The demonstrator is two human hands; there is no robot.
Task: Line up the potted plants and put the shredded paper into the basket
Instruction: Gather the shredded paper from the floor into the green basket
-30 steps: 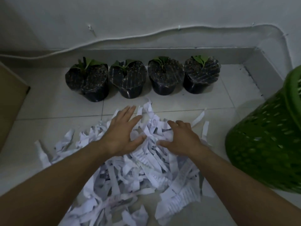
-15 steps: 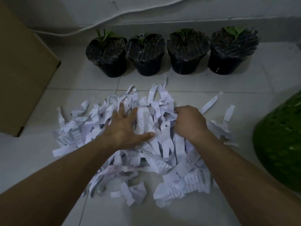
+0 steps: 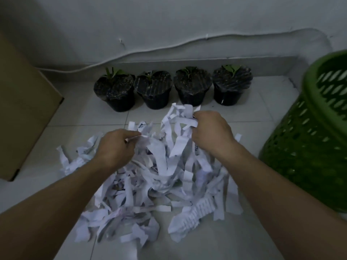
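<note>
Nearest me, my forearms run in from the bottom corners over the shredded paper [image 3: 155, 186], a loose heap of thin white strips, some crinkled, some printed with faint lines, lying on the pale glossy floor tiles [image 3: 249, 117]. A ridged, comb-cut piece lies at the near right of the heap.

My left hand [image 3: 114, 147] is curled into a fist at the heap's left side, fingers closed on a bunch of strips that trail down from it. My right hand [image 3: 210, 130] sits higher and further out, likewise clenched on a thick tuft whose ends stand up above the knuckles while longer strips hang back to the pile. Most of the paper is still on the floor beneath both hands.

The green plastic basket [image 3: 308, 147] stands to my right, its latticed wall just beside my right forearm and its open rim up and away at the frame's edge. I judge the carry goes rightward and up, so the right hand is the nearer one and the left must cross over the heap; loose strips may well drop along the way.

To the left is a cardboard box [image 3: 24, 109]. Beyond the heap, four black potted plants [image 3: 172, 89] stand in a row along the wall base, small green leaves showing, so I judge the lining-up done.
</note>
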